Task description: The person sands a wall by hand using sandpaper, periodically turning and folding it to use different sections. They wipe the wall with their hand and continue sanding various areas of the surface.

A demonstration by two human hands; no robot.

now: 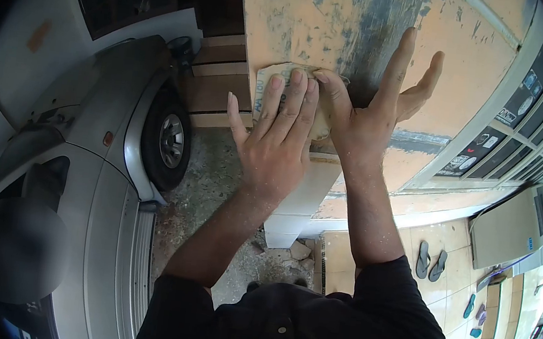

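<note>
My left hand [275, 136] lies flat with its fingers pressed on a worn sheet of sandpaper [270, 79], holding it against an orange wall [471, 65] with scuffed grey-blue patches. My right hand [375, 108] is spread on the wall just to the right. Its thumb touches the top edge of the sandpaper next to my left fingertips, and its other fingers point upward over a grey patch. Most of the sandpaper is hidden under my left hand.
A silver car [91, 169] is parked close on the left, its wheel [168, 137] near the wall's corner. Rubble [289, 252] lies at the base of the white pillar [301, 200]. Sandals [432, 261] sit on the tiled floor at right, beside a window frame [527, 98].
</note>
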